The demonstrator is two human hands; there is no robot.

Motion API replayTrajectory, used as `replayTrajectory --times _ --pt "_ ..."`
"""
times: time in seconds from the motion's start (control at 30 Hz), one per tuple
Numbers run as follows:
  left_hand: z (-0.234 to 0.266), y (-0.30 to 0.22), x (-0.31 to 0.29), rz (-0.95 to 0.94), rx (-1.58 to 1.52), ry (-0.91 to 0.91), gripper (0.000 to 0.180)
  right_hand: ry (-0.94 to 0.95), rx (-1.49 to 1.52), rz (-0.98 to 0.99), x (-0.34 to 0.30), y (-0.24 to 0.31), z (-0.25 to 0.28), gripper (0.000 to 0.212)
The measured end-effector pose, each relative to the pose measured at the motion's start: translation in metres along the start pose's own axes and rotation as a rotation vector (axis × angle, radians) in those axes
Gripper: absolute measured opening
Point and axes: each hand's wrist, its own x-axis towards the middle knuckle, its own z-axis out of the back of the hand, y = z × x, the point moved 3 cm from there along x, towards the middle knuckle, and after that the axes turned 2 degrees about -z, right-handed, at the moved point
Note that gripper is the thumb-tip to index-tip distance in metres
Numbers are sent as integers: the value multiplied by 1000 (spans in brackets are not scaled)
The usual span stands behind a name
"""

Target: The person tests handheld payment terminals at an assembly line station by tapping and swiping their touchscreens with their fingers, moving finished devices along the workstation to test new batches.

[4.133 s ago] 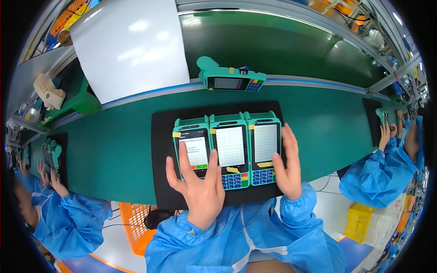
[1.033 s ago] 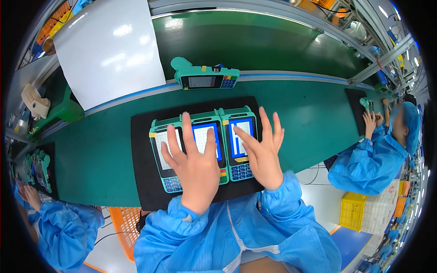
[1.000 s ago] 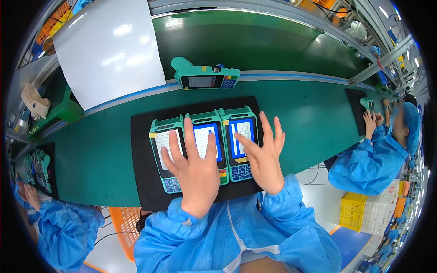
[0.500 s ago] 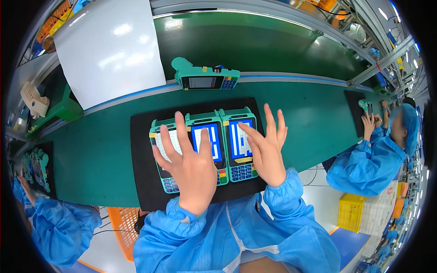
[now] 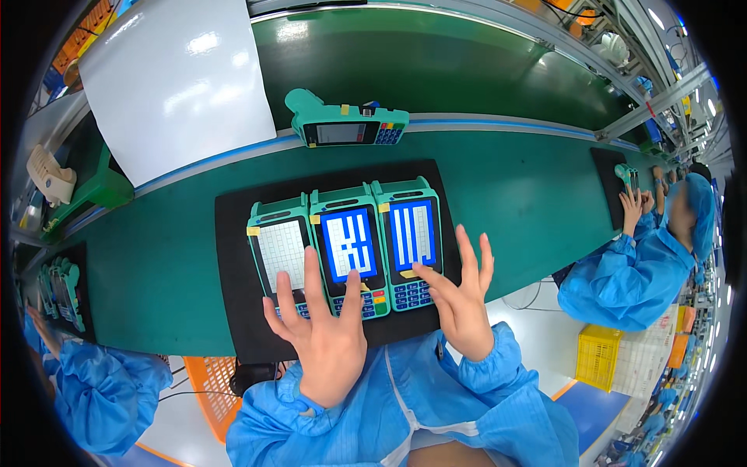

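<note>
Three teal payment terminals lie side by side, face up, on a black mat (image 5: pixel 233 257). Blank grid squares fill the screen of the left terminal (image 5: pixel 282 247). White strokes cross the blue grid screens of the middle terminal (image 5: pixel 346 233) and the right terminal (image 5: pixel 411 229). My left hand (image 5: pixel 331 342) has its fingers spread, its index fingertip at the lower edge of the middle screen; its other fingers cover the left terminal's keypad. My right hand (image 5: pixel 467 315) is open too, index fingertip at the bottom of the right screen, near a yellow sticker.
Another teal terminal (image 5: pixel 346 128) stands tilted against the rail behind the mat. A white sheet (image 5: pixel 179 86) hangs at the back left. Co-workers in blue sit at both sides, one holding a device (image 5: pixel 625 173). An orange crate (image 5: pixel 210 389) stands below the table edge.
Both hands have slid toward me, from the upper part of the screens to their lower edges. More of the screens shows now, and the right screen's white strokes look longer.
</note>
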Motion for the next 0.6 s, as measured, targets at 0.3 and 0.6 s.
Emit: replayTrajectory --times 0.3,0.6 --pt "-7 6 55 124 17 -222 22 -191 -20 26 55 -7 -4 37" --pt "1 8 11 51 6 -11 32 -42 -5 12 6 -11 -1 42"
